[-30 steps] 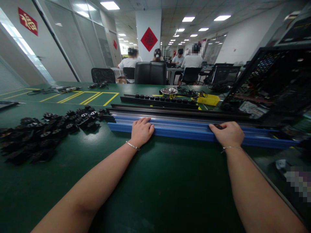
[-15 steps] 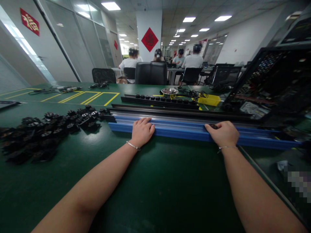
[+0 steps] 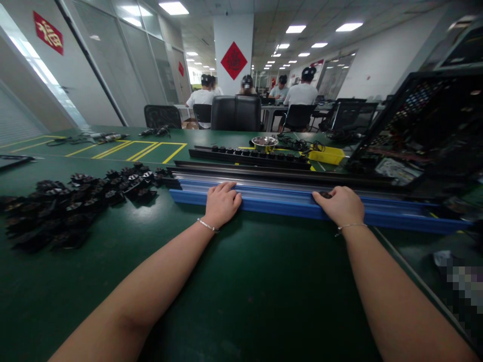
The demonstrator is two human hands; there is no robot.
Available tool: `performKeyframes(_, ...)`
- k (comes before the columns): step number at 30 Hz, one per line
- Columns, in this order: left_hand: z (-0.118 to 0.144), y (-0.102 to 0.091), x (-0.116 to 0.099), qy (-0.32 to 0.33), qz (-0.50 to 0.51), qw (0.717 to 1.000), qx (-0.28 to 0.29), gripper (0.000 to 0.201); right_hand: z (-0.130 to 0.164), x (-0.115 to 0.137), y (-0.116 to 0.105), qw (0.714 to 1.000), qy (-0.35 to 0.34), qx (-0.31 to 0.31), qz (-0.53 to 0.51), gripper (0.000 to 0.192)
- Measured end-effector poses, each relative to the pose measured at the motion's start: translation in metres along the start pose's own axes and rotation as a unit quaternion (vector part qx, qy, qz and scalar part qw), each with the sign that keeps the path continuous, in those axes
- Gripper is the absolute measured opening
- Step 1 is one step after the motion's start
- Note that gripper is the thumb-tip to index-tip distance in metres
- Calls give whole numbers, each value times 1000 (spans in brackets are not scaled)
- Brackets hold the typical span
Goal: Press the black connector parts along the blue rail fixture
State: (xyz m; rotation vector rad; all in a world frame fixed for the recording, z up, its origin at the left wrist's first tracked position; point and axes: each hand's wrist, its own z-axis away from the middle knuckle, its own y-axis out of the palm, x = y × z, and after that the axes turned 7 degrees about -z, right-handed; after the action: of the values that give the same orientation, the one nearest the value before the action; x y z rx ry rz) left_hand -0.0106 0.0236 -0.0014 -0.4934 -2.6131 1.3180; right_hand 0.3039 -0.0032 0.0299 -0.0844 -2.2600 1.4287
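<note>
Blue rail (image 3: 279,207), one, lies lengthwise across the green bench (image 3: 245,291). Small dark piece (image 3: 325,195), one, sits over the rail, near mid-length. Black parts (image 3: 81,201) heaped to the left: many, overlapping, too jumbled to count. Beyond the rail: one metal bowl (image 3: 264,142), one yellow bin (image 3: 326,156). Right hand (image 3: 344,205): grip closed, thumb and fingers about the small dark piece. Left hand (image 3: 223,205): fingers bent over the rail toward its left end, touching it; cannot tell whether that grip clamps or only rests.
</note>
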Motion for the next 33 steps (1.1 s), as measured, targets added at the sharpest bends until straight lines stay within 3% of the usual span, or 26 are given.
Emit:
performKeyframes(13, 0, 0, 0, 2, 1, 1000, 1, 34, -21, -10, -18, 984, 18, 178, 28, 56)
performKeyframes(33, 0, 1, 0, 0, -3, 1000, -2, 34, -20, 3, -13, 981, -27, 180, 68, 59)
